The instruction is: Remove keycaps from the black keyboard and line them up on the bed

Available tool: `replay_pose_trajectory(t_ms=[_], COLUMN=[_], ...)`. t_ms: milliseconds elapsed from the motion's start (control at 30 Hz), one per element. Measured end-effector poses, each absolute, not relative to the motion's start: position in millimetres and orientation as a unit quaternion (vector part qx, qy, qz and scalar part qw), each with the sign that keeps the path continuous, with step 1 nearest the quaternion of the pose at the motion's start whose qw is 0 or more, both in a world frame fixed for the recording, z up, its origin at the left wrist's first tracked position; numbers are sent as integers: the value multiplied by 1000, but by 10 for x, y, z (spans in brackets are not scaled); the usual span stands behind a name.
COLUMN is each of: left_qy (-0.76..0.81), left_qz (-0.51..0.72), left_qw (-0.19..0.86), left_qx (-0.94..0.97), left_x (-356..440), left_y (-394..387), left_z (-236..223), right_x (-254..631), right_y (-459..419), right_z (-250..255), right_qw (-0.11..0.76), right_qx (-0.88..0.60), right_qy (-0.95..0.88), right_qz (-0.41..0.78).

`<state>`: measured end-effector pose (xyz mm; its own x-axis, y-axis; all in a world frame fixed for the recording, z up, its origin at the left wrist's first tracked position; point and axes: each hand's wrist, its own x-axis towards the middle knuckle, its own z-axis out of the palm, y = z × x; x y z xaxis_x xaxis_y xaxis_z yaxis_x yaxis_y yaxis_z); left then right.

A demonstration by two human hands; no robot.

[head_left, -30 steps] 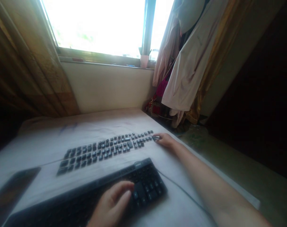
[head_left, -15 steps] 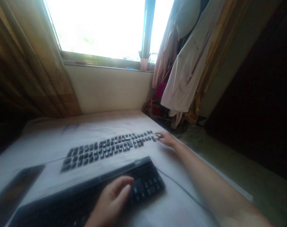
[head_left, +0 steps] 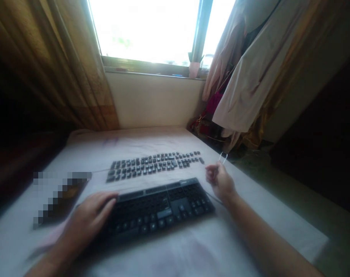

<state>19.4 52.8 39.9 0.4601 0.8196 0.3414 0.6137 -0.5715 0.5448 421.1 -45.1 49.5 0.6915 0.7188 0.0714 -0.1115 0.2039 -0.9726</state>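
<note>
A black keyboard (head_left: 160, 207) lies on the white-covered table (head_left: 192, 254). My left hand (head_left: 87, 217) rests flat on its left end, fingers together. Beyond it, several loose black keycaps (head_left: 154, 165) lie in rows on the cloth. My right hand (head_left: 221, 181) hovers to the right of the keyboard, fingers pinched on a thin wire loop tool (head_left: 222, 157) that sticks up from them.
A dark flat phone-like object (head_left: 62, 198) lies left of the keyboard. A thin cable (head_left: 212, 198) runs from the keyboard's right end. Window, curtains (head_left: 62, 77) and hanging clothes (head_left: 249, 84) stand behind the table. The table edge drops off at the right.
My right hand pulled back from the right end of the keycap rows, holding the wire tool. My left hand slid from the keyboard's right part to its left end. The view shifted.
</note>
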Motion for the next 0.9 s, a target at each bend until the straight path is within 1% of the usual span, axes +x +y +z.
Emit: replay_pose_trajectory(t_ms=[100, 233, 567, 667, 733, 800, 900], left_qy=[497, 563, 561, 551, 545, 539, 538], left_qz=[303, 297, 331, 343, 354, 366, 385], left_qw=[144, 176, 180, 175, 172, 170, 175], left_qx=[800, 751, 737, 740, 741, 739, 729], left_x=[-156, -341, -349, -338, -324, -314, -314], left_y=[614, 605, 575, 546, 515, 483, 435], left_z=[362, 303, 128, 116, 118, 118, 115], right_x=[4055, 3843, 2869, 2605, 2505, 2466, 2484], right_y=[-538, -602, -666, -644, -636, -652, -719], right_z=[492, 549, 723, 673, 597, 508, 399], right_qw=[743, 752, 746, 724, 687, 649, 623], right_qx=[-547, -534, -511, -522, -538, -569, -617], right_qy=[-234, -205, -156, -215, -304, -382, -406], right_qz=[306, 327, 397, 397, 383, 330, 258])
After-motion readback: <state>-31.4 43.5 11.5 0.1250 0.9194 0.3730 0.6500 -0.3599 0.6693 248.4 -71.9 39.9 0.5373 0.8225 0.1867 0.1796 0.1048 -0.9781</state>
